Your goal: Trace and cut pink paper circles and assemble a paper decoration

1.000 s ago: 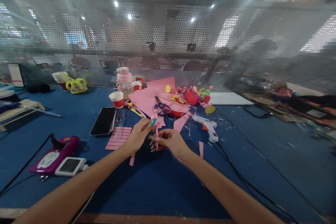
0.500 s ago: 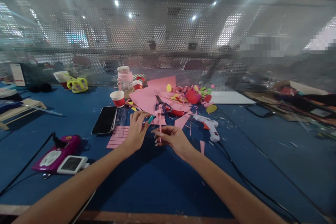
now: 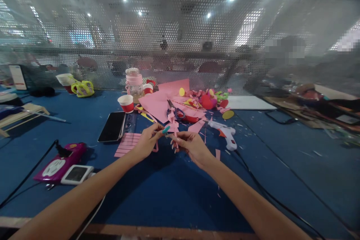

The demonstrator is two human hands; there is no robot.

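Observation:
My right hand [image 3: 194, 148] pinches a narrow pink paper strip [image 3: 176, 134], with a looped pink piece at its upper end. Close beside it, my left hand [image 3: 147, 142] has its thumb and fingers pinched together near the strip. A teal spot [image 3: 165, 129] shows at the left fingertips; whether it is a nail or a small item I cannot tell. Below the left fingers a bent pink strip [image 3: 156, 147] hangs. Just beyond the hands lie scissors [image 3: 176, 112] on pink paper sheets [image 3: 154, 105]. Left of my left hand is a lined pink sheet [image 3: 126, 145].
A white glue gun [image 3: 229, 135] with a black cable lies to the right. At left are a phone [image 3: 111, 127], a purple power strip [image 3: 63, 161] and a white charger [image 3: 77, 174]. A red-and-white paper cup [image 3: 126, 104] and a pink-topped jar [image 3: 134, 84] stand behind, before a perforated screen.
My left hand has moved right, closing up to the strip in my right hand. A bent pink strip now shows under the left fingers. The view has shifted slightly.

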